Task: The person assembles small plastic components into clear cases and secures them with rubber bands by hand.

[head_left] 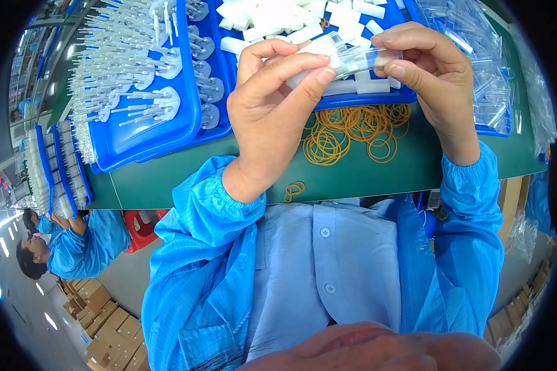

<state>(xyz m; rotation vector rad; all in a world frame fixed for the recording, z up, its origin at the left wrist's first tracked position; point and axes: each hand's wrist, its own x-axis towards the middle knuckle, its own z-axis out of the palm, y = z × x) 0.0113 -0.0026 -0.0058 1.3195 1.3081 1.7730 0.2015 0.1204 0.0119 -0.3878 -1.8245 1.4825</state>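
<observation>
My left hand [269, 102] pinches a white foam piece [320, 48] between thumb and fingers, above a blue tray. From that piece a bundle of clear plastic tubes [360, 60] runs across to my right hand [436, 71], whose thumb and fingertips close on its other end. How the tubes sit in the foam is partly hidden by my fingers. Under my hands, the blue tray [371, 101] holds many loose white foam pieces [266, 15]. A heap of orange rubber bands [346, 133] lies on the green table just below the tray.
To the left, a blue tray [148, 154] carries clusters of thin white sticks [161, 105]. Clear tubes [489, 68] fill another tray at right. A few rubber bands [295, 188] lie near the table edge. A person [80, 247] sits at far left near cardboard boxes [108, 315].
</observation>
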